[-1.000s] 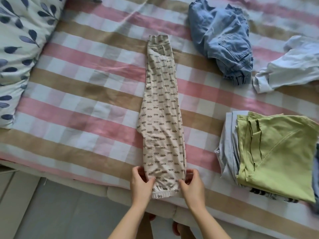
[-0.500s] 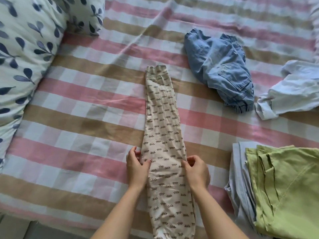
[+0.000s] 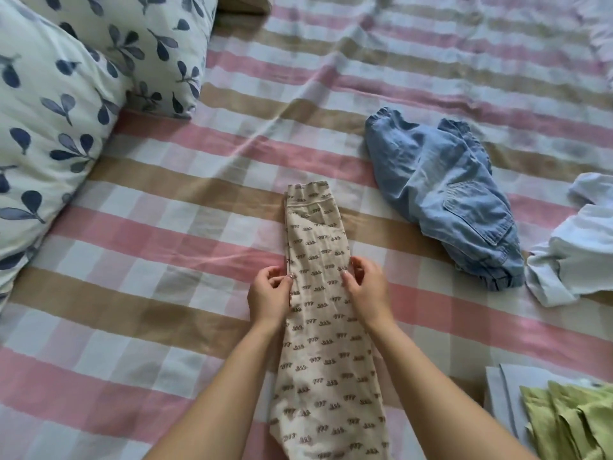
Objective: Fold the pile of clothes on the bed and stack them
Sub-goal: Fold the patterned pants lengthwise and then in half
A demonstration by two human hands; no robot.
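Your left hand (image 3: 268, 297) and right hand (image 3: 367, 293) sit at centre frame on either side of the cream patterned trousers (image 3: 316, 330). The trousers lie flat on the checked bed sheet (image 3: 159, 260) as one long narrow strip. Their waistband is at the middle of the frame and the legs run down between your forearms to the bottom edge. Your left fingers (image 3: 274, 272) curl in and pinch the strip's left edge; your right fingers (image 3: 360, 265) pinch its right edge, directly opposite.

At right centre a crumpled denim garment (image 3: 441, 200) lies loose, with a pale blue shirt (image 3: 577, 257) just beside it at the right edge. At lower right, a folded green garment (image 3: 570, 423) rests on folded pale blue cloth (image 3: 499, 393). A leaf-print pillow (image 3: 49, 111) fills the upper left.
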